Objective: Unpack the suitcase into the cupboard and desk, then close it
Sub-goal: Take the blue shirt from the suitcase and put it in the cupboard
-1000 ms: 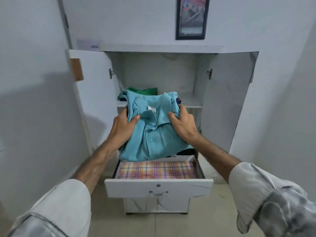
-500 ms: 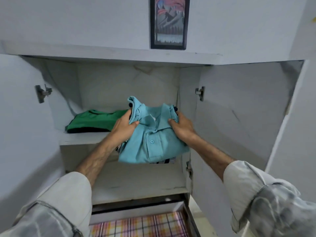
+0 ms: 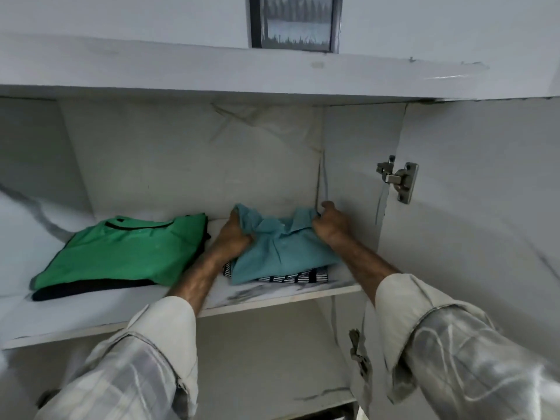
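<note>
A folded teal polo shirt (image 3: 281, 253) lies on top of a striped dark-and-white garment (image 3: 298, 277) on the right half of the cupboard's upper shelf (image 3: 272, 297). My left hand (image 3: 231, 239) grips the shirt's left side near the collar. My right hand (image 3: 330, 227) holds its right side close to the cupboard's inner wall. On the left half of the shelf sits a folded green shirt (image 3: 127, 253) over a dark garment (image 3: 88, 290). The suitcase is out of view.
The open right door (image 3: 472, 207) carries a metal hinge (image 3: 400, 180), with a second hinge (image 3: 359, 354) lower down. A lower shelf (image 3: 266, 365) lies below. A framed picture (image 3: 295, 22) hangs on the wall above the cupboard top (image 3: 212, 71).
I have stepped close to the cupboard, carried the teal shirt and striped garment up and forward, and set them down on the upper shelf right of the green shirt. The drawer has left view.
</note>
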